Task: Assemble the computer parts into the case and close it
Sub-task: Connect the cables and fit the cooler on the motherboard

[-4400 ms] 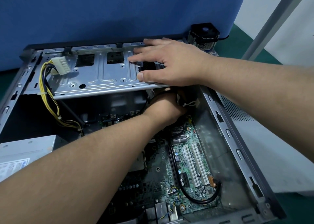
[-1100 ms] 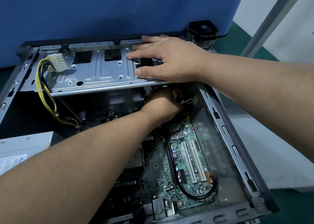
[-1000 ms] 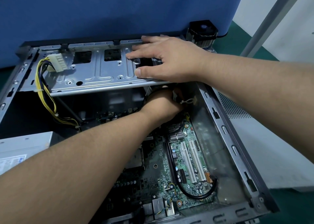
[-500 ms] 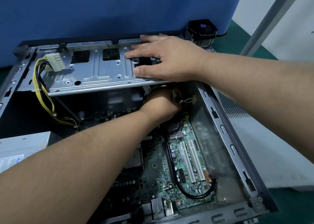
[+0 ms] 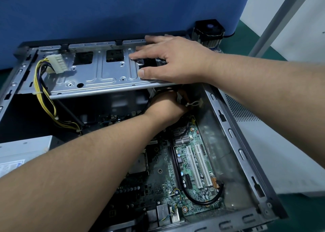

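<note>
- Right hand [image 5: 175, 61] spread flat, pressing drive cage [image 5: 98, 73] at twelve o'clock of case [image 5: 233, 140].
- Left hand [image 5: 165, 108] buried beneath cage, at six o'clock from right hand; grip impossible to tell.

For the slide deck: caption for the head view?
Right hand flat on drive cage; left hand reaches beneath it above motherboard.

**Around the work area**

A blue partition panel [image 5: 114, 11] stands upright just behind the work area and fills the top of the view. The table [image 5: 302, 212] has a green surface, visible at the lower right and far right. A grey metal post [image 5: 274, 22] rises at a slant at the upper right, with a white wall [image 5: 306, 20] beyond it.
</note>
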A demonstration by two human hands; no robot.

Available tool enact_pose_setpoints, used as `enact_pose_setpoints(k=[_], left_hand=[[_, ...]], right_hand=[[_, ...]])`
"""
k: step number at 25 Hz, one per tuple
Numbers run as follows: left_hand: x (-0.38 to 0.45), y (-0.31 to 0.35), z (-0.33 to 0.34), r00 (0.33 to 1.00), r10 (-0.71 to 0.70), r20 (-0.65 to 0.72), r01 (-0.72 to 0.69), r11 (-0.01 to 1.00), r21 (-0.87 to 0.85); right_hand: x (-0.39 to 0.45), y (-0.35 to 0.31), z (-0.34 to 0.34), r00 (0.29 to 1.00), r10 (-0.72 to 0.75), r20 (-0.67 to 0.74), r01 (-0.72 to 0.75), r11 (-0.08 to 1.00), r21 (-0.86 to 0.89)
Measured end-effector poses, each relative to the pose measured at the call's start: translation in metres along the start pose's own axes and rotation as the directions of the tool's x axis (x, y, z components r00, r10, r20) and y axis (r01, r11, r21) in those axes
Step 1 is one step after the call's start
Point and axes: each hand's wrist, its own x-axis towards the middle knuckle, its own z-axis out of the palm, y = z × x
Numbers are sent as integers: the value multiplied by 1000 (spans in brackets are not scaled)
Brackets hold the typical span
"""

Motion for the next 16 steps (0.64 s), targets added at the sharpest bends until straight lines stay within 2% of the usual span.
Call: enact_pose_setpoints(k=[7, 16], left_hand=[[0, 1, 1, 1000, 11, 4, -11, 1000, 15], [0, 7, 0, 998, -46, 43, 46, 999, 5]], right_hand=[[0, 0, 1, 1000, 12, -3, -12, 1000, 4], [2, 2, 1, 1000, -2, -8, 2, 1000, -10]])
